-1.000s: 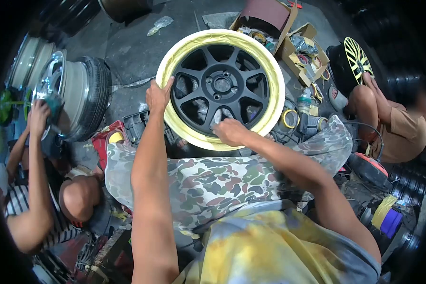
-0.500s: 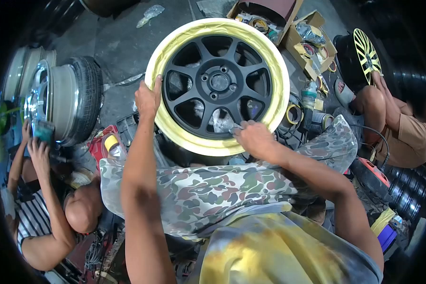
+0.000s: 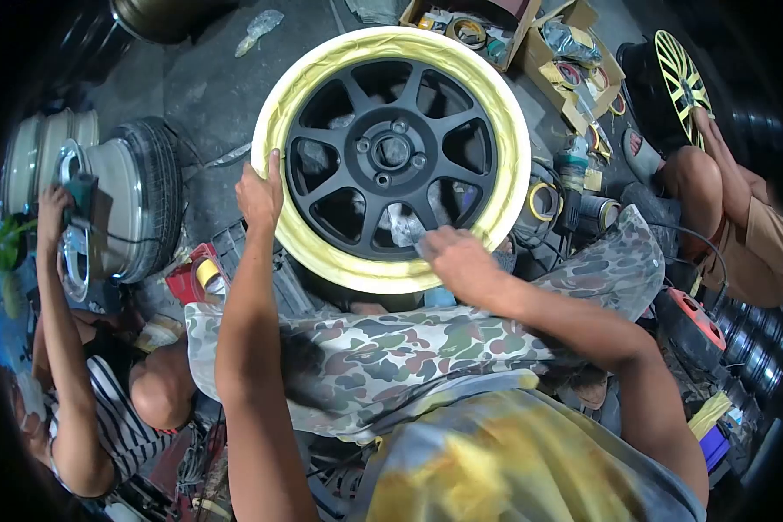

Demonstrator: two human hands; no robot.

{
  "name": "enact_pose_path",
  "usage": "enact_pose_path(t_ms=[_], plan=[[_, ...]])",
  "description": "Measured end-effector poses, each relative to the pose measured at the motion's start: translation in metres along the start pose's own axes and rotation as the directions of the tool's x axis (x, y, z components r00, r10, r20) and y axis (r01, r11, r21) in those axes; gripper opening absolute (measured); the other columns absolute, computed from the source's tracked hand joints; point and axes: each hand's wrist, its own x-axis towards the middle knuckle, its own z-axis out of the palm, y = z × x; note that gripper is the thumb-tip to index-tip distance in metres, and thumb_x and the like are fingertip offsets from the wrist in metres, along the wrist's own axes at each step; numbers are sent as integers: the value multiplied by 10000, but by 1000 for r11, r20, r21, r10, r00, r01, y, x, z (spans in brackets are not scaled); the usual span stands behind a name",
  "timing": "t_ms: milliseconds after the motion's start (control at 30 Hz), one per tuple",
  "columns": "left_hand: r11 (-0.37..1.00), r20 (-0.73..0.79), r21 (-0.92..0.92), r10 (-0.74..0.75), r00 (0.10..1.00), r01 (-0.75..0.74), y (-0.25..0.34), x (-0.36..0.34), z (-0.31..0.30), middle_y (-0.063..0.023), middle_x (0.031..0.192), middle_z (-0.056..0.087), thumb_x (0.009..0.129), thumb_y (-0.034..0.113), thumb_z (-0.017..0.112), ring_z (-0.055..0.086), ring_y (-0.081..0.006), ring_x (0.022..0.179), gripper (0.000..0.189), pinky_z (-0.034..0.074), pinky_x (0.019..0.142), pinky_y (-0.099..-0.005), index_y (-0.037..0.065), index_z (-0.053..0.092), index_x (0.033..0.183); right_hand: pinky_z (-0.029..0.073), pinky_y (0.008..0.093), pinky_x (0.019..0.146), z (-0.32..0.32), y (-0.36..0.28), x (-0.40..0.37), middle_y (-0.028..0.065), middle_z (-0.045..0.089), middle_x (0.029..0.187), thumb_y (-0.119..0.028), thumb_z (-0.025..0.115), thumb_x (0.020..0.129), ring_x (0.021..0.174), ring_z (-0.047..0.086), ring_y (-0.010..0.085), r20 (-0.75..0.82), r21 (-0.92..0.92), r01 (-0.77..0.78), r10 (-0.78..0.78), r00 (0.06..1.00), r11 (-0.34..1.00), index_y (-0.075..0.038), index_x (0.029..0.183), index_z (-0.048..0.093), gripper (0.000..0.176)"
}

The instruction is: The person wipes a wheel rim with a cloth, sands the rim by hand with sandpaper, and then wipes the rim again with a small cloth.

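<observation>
A dark wheel rim with its lip covered in pale yellow material lies before me, face up. On the left side of that lip, my left hand grips the edge, its thumb on top. My right hand is at the lower right of the rim, fingers closed and blurred by motion. A small greyish thing shows at its fingertips, too blurred to name. Camouflage cloth covers my lap below the rim.
A co-worker at the left holds a green tool at a silver wheel. Another person at the right touches a yellow-spoked wheel. Cardboard boxes with tape rolls stand behind; a power tool sits right of the rim.
My view has shifted slightly. My right hand has moved a little along the lower right of the rim. The left co-worker's hand and tool have moved up against the silver wheel.
</observation>
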Motion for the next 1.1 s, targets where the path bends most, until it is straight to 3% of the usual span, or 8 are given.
enact_pose_path(t_ms=[167,367,467,633,733,833,1033,1100], plan=[[999,-13,34,-5,1000,6,-2,3,0,-294,1099,706,942,579,607,660,-461,1092,649,498,956,-514,-18,687,1184,483,373,879,30,-48,37,75,623,1104,-134,606,841,1031,598,227,-192,-15,94,-95,977,995,-34,1196,676,376],[1000,1,-2,-16,1000,16,-3,2,3,-307,1124,693,931,606,599,654,-475,1093,694,496,956,-531,-31,669,1198,464,391,884,8,-1,-8,71,612,1101,-131,584,855,1030,595,225,-39,-111,61,-65,997,992,-42,1191,667,357],[999,-8,36,-14,1000,14,0,-1,1,-319,1128,686,931,617,586,651,-480,1094,701,493,961,-535,-24,667,1202,462,377,863,29,-29,27,79,616,1076,-135,588,860,1049,598,229,-182,11,96,-92,979,995,-47,1133,691,306],[1000,11,16,20,1000,-20,-4,3,4,-337,1101,681,937,598,582,647,-504,1070,688,500,958,-544,-44,635,1179,440,429,871,8,-17,14,95,615,1007,-210,595,904,1041,581,260,-24,20,-12,12,1000,1000,-74,1019,721,219],[1000,30,12,-3,1000,3,-4,4,4,-329,1122,676,936,611,579,640,-494,1091,700,500,958,-543,-43,628,1181,424,383,812,-15,11,0,69,587,1051,-252,598,937,1012,546,234,106,-310,93,-63,992,946,-154,1285,661,367],[1000,16,1,6,1000,-6,-5,5,4,-338,1107,680,924,635,576,641,-501,1090,740,493,961,-547,-50,642,1197,418,376,799,-22,31,37,63,583,1013,-248,603,908,996,550,228,3,-587,243,-299,954,772,-133,1117,698,257],[1000,39,-2,-25,999,26,-1,6,7,-282,1126,698,946,603,576,665,-450,1091,652,520,958,-522,-2,646,1179,460,369,625,-7,32,31,98,608,914,-177,595,881,872,623,230,94,-268,292,-277,956,918,-108,926,699,133],[999,59,-13,-37,998,37,-1,6,7,-277,1125,701,947,590,584,668,-443,1092,633,520,965,-516,7,650,1183,484,356,642,-21,36,43,95,601,967,-196,583,920,889,632,232,207,-370,321,-259,943,872,-122,1057,672,179]])
